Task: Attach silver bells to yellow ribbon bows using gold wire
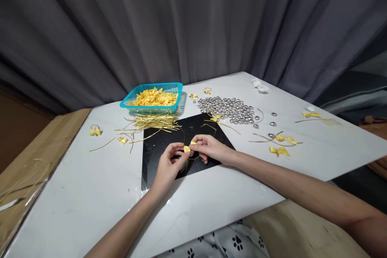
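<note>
A: Where's the yellow bow?
B: Over the black mat, nr its near edge, w/ a silver bead at it.
A: Grip?
B: L hand pinches the left side, R hand the right; both sets of fingertips clamped on it.
A: Rest?
B: Blue basket by tabletop's far edge, left of ctr; gold wires just in front, partly on mat's far-left corner. Bead pile by mat's far-right corner.

White clothing bears black paw prints; the forearms are bare.
</note>
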{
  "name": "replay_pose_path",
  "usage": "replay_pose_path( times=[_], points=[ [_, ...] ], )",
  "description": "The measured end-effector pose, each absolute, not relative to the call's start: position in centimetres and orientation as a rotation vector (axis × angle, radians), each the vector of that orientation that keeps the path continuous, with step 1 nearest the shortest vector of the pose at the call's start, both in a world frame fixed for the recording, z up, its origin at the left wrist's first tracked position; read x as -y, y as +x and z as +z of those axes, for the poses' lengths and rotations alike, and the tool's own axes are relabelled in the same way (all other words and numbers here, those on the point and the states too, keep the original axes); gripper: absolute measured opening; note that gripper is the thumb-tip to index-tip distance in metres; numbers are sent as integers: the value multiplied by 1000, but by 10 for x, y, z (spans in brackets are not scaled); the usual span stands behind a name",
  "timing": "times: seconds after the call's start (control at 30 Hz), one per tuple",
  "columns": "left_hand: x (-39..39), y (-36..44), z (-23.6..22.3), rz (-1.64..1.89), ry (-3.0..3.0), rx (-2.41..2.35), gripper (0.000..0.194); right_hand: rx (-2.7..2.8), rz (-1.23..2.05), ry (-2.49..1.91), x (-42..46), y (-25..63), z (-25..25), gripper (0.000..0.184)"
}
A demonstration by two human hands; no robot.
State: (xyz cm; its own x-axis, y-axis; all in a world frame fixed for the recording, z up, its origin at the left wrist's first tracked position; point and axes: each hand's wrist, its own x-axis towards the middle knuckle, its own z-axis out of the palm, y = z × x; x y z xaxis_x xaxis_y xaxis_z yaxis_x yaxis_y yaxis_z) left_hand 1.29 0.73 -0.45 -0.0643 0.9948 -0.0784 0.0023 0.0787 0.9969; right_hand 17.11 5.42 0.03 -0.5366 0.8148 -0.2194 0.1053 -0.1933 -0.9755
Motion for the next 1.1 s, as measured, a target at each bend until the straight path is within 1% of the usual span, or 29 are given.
replay_pose_path(
  times=[0.27, 0.57, 0.87, 1.1],
  points=[
    [-8, 10, -3, 1209, 1063, -1305, 28, 1516, 1774, -1119, -55, 171, -1, 21],
    [-8, 8, -4, 1232, 1056, -1328, 26, 1482, 1738, -1163, -54, 171, -1, 26],
    [-9, 8, -5, 1274, 1033, -1321, 23, 1442, 1747, -1189, -53, 171, 1, 22],
    [-10, 7, -6, 1269, 962, -1312, 27, 1452, 1763, -1137, -53, 171, 0, 19]
  ],
)
